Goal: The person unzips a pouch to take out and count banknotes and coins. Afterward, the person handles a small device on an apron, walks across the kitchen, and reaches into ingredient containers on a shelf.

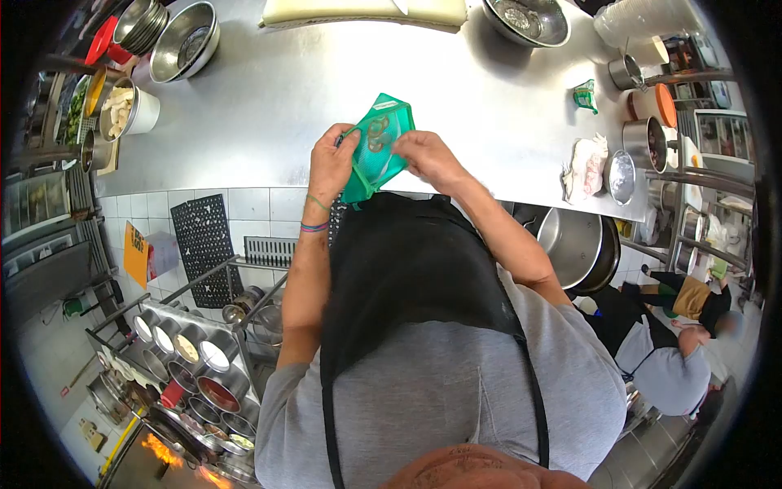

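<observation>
A green pouch [391, 167] with a clear window, coins showing at its middle, is held above the near edge of the steel table [269, 106]. My left hand [332, 163] grips the pouch along its left side, thumb on top. At the pouch's right side is my right hand [430, 159], its fingers pinched together near the coins. Whether something small is between those fingertips is hidden.
Metal bowls [186, 42] stand at the back left, another bowl [529, 20] at the back right. A cutting board [362, 10] lies at the back. A cloth [585, 169] is on the right. Co-workers [664, 367] stand at the lower right; flames [163, 451] burn lower left.
</observation>
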Tool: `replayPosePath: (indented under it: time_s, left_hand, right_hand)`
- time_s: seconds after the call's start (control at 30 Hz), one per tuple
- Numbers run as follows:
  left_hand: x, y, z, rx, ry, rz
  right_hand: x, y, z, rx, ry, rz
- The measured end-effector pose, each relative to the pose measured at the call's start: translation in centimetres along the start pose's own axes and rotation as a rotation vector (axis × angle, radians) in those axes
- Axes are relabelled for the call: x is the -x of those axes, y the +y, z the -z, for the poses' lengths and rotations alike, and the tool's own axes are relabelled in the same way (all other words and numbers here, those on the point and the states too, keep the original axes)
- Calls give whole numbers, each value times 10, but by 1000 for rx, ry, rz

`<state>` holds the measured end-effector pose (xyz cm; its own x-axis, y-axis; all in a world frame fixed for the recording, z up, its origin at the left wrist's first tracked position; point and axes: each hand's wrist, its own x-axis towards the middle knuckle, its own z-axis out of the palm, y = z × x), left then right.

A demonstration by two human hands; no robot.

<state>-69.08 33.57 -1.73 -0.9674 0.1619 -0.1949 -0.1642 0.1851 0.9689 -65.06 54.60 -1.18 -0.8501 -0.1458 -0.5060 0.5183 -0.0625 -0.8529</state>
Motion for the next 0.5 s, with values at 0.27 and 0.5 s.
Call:
replayPosePath:
  time_s: [0.27,0.5]
  left_hand:
    - [2,3,-5,-57,-23,-27]
    - [1,0,-5,-43,0,-52]
  right_hand:
    - [-13,3,-36,1280,185,652]
    - [-27,9,-38,1373,237,666]
